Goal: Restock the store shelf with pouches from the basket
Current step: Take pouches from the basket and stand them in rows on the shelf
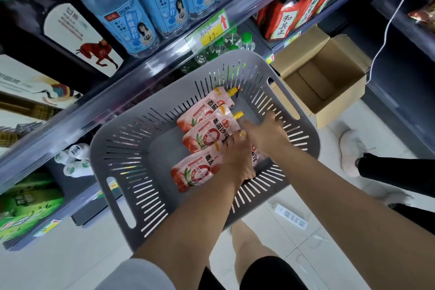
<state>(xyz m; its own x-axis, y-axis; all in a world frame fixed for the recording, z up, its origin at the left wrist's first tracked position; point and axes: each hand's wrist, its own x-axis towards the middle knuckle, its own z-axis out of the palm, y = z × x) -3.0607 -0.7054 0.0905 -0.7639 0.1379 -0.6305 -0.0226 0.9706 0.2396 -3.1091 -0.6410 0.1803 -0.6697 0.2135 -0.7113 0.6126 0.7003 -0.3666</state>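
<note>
A grey slotted basket [113, 139] stands on the floor against the shelf. In it lie three pink pouches with yellow caps, side by side: a far pouch [207, 106], a middle pouch [209, 132] and a near pouch [195, 172]. My left hand [237, 158] reaches in and covers the upper end of the near pouch, its fingers curled down round it. My right hand [266, 134] is beside it, fingers spread and blurred, over the basket floor near the right wall, just past the middle pouch's cap. It holds nothing.
The store shelf edge [117, 92] runs diagonally above the basket, with blue water bottles [131, 19], red bottles [289, 12] and green-capped bottles [223, 45]. An open cardboard box [329, 77] stands right of the basket. A power strip [290, 215] and another person's shoe [350, 146] are on the floor.
</note>
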